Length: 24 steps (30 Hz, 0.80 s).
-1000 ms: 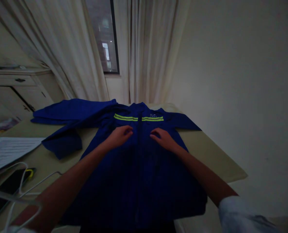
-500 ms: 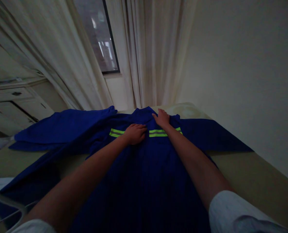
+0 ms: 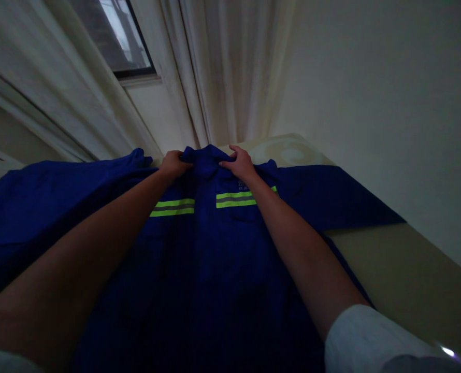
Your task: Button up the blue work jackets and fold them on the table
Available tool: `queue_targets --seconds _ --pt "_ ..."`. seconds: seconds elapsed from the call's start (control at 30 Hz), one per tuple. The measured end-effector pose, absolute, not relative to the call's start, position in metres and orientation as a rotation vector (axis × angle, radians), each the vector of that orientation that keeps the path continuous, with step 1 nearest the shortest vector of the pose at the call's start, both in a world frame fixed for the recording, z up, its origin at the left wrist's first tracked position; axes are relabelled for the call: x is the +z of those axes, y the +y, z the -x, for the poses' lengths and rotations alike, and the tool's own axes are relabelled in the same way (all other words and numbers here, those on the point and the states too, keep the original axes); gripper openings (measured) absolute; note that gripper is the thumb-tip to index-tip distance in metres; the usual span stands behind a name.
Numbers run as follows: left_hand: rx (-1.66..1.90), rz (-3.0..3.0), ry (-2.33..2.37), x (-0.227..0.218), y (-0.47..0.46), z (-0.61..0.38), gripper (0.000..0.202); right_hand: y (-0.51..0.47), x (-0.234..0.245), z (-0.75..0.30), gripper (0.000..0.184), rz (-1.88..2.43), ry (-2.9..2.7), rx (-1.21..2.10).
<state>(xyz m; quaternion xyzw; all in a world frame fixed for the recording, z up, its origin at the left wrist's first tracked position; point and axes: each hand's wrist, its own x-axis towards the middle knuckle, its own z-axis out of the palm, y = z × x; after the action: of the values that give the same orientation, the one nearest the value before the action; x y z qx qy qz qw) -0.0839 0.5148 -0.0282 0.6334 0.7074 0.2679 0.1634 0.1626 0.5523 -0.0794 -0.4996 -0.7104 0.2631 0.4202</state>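
A dark blue work jacket (image 3: 207, 259) with two yellow-green reflective stripes across the chest lies face up on a beige table (image 3: 405, 269). Its sleeves spread out to the left and right. My left hand (image 3: 173, 165) grips the left side of the collar (image 3: 205, 158) with curled fingers. My right hand (image 3: 239, 163) pinches the collar's right side. Both forearms stretch over the jacket's front.
Cream curtains (image 3: 222, 77) hang just behind the table's far edge, with a dark window (image 3: 114, 36) at the upper left. A plain wall stands to the right. The table's bare surface shows to the right of the jacket.
Both hands moved up from the chest stripes to the collar and closed on it. The camera leaned forward, so the papers and phone at left left the view.
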Motion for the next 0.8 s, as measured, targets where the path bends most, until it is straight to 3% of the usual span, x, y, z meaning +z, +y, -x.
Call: queue_targets --seconds 0.1,0.17,0.23,0.3,0.4,0.53,0.7,0.8 --pt "0.908 -1.767 1.815 -0.007 0.493 0.094 0.033 0.551 -0.052 -0.180 0.048 1.030 -1.871 0.943" --pt "0.819 -2.004 1.634 0.004 0.466 0.100 0.027 0.542 -0.025 -0.199 0.040 0.910 -2.061 1.160" --pt "0.470 -2.267 1.363 0.006 0.434 0.106 0.029 0.528 0.002 -0.217 0.049 0.907 -2.285 1.330" --pt "0.145 -2.390 1.113 0.003 0.405 0.113 0.043 0.511 0.022 -0.224 0.068 0.999 -2.439 1.359" --pt "0.102 -2.445 1.246 0.006 0.373 0.132 0.055 0.480 0.022 -0.206 0.087 1.220 -2.502 0.985" --pt "0.076 -2.303 2.121 0.044 0.330 0.176 0.060 0.436 -0.026 -0.160 0.082 1.339 -2.623 0.379" --pt "-0.441 -1.728 2.677 0.075 0.239 0.252 0.103 0.419 -0.054 -0.141 0.081 1.523 -2.782 0.283" --pt "-0.535 -1.481 2.644 0.053 0.185 0.300 0.094 0.422 -0.037 -0.119 0.082 1.593 -2.776 0.204"
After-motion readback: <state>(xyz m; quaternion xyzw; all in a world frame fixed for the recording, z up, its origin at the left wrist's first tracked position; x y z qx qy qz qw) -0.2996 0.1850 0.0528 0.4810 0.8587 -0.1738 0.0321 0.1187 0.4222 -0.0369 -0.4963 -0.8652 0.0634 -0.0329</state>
